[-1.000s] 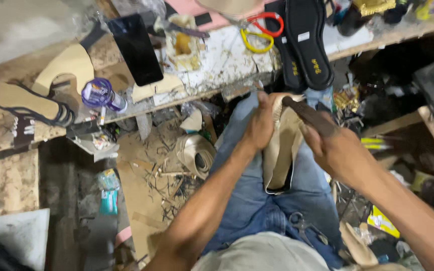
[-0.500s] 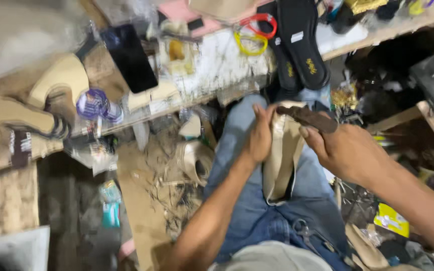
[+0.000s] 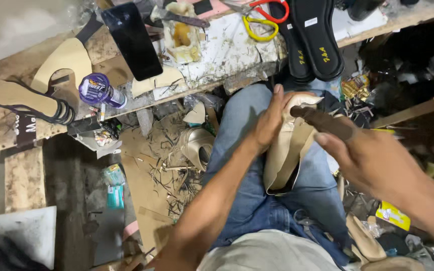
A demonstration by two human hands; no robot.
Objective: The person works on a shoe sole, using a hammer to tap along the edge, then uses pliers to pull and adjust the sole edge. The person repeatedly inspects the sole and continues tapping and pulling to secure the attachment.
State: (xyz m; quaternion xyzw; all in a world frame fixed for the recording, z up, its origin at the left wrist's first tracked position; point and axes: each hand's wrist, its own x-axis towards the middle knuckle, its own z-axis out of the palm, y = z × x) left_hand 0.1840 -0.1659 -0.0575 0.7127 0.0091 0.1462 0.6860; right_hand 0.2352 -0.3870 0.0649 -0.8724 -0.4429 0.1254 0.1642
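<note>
Both hands grip: left hand [image 3: 269, 120] steadies beige sole [image 3: 290, 150] on lap, right hand [image 3: 372, 160] presses brown tool [image 3: 322, 122] on it.

— Where are we looking in?

— We take it for a small shoemaking workshop. Along the wooden workbench [image 3: 26, 175] we see cut sole shapes [image 3: 64, 60], a pair of black insoles [image 3: 310, 37] near its far right end, scissors [image 3: 264, 15] and a smeared glue pot [image 3: 182, 32].

— And below the bench?

— We see a floor littered with offcuts [image 3: 161, 170], and a beige shoe piece [image 3: 290, 145] across the person's knees.
</note>
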